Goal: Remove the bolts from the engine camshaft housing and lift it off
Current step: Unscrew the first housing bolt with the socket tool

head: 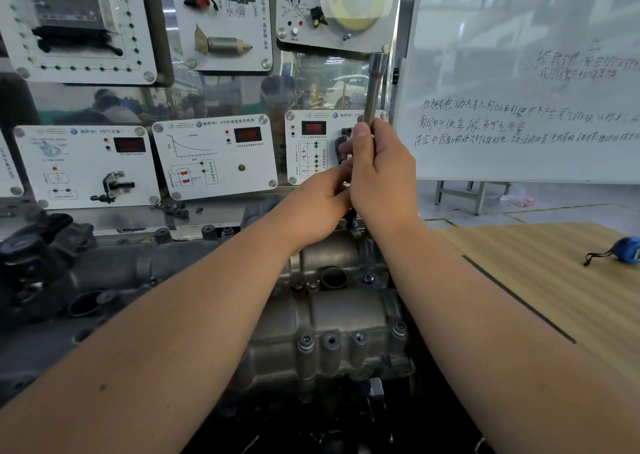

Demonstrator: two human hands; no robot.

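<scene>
A: Steel socket extension, long round silver bar (374,89), stands upright above the far end of the grey cast-aluminium camshaft housing (332,318). Right hand (381,173) is wrapped round its lower part, thumb up along the shaft. My read: held vertical so it sits square over a bolt at the back edge.

B: Left hand?

A: Left hand (320,197) is just below and beside the right, touching it. Fingers (343,150) curled in toward the bar's lower end. Probably steadying the tip or spinning it by hand. What exactly they pinch is hidden behind the right hand, so I can't tell.

B: Right fingers?

A: Closed tight round the bar, no gap visible.

B: Housing position?

A: On the engine, between both forearms, running from the near edge away toward the hands. Not lifted. Dark flanged bolts (306,341) seated in the near row of bosses, another near the round open bore (334,278) mid-housing. So several left, by my estimate.

B: Anything else around?

A: Wooden table (554,280) on the right with a blue tape measure (628,249) well clear of the work. White training panels (214,157) behind, whiteboard (519,89) to the right.
</scene>
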